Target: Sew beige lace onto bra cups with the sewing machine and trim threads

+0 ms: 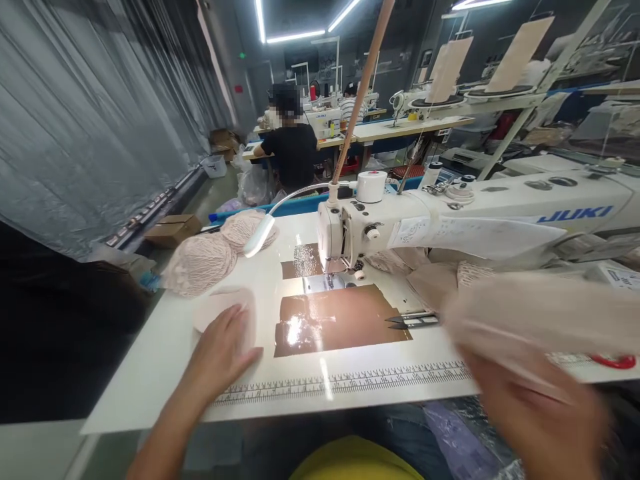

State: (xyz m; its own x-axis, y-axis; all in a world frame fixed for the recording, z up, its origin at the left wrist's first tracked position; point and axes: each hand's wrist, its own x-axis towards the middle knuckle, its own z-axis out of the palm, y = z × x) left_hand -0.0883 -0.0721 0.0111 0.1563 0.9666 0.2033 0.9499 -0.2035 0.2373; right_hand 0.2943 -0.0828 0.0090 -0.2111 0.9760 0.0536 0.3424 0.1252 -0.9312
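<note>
My left hand (223, 353) rests with fingers stretched out on a rounded beige fabric piece (215, 310) at the left of the table. At the right, my right hand (540, 407) grips a larger beige fabric piece (545, 310), raised above the table and blurred by motion. Between the hands is a shiny brown sheet (335, 317) stuck to the tabletop in front of the sewing machine (350, 233). Black thread snips (413, 320) lie at its right edge, close to the held fabric.
Two lacy beige bundles (200, 263) sit at the table's back left, beside a bendy lamp (260, 235). A printed ruler strip (340, 383) runs along the front edge. More beige fabric (435, 283) lies under the machine arm. A person (293, 150) sits at another table beyond.
</note>
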